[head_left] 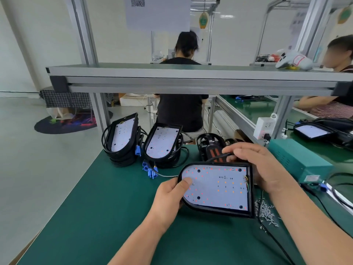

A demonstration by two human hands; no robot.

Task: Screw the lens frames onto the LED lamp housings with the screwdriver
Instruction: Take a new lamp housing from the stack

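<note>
A black LED lamp housing [217,188] with a white LED board sits tilted above the green table, held between both hands. My left hand [170,194] grips its rounded left end, thumb pressing on the board. My right hand [257,165] is curled over the far right corner and pinches a black cable there. Behind it lies a black tool-like part with orange slots [212,150]. A heap of loose screws [265,211] lies to the right of the housing. I see no lens frame on this housing.
Two stacks of housings [122,138] [162,144] with blue connectors [150,169] stand at the table's back. A teal power box [299,159] and cables are at right. A shelf beam [191,77] spans overhead. Two other persons work beyond.
</note>
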